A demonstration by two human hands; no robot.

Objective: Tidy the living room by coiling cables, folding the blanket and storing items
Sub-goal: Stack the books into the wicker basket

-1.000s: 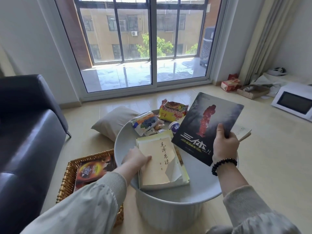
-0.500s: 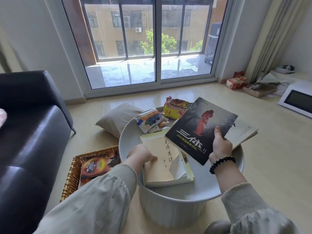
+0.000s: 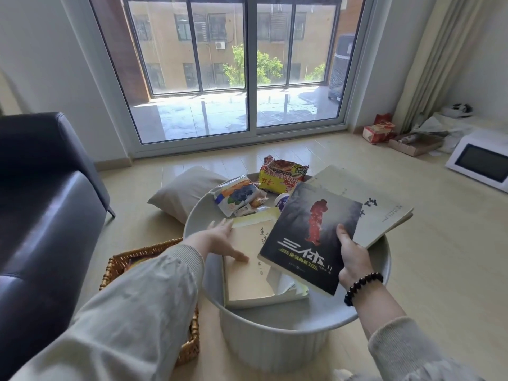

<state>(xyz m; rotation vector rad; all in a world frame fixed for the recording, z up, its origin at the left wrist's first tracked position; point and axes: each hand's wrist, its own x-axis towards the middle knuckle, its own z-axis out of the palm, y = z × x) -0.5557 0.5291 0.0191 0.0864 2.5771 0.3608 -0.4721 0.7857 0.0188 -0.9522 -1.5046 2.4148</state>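
The dark book is being pinched at its near right edge by the right hand, thumb on the cover and fingers beneath. It is being held above the counter, partly over the tan book, which is being pressed by the spread, flat fingers of the left hand. Because the dark book is being gripped at one edge only, it is likely to sag and slip, dropping onto the tan book's torn cover or knocking the packets beyond both hands. The grey book, just beyond the right hand, seems to be overhanging the rim and could be nudged off. The basket is lying left of the left hand, so a pass across could be blocked by that arm. Compared with half a second ago, the dark book is being held lower and flatter, the left hand's fingers are being spread instead of bunched, and more of the grey book is being shown.
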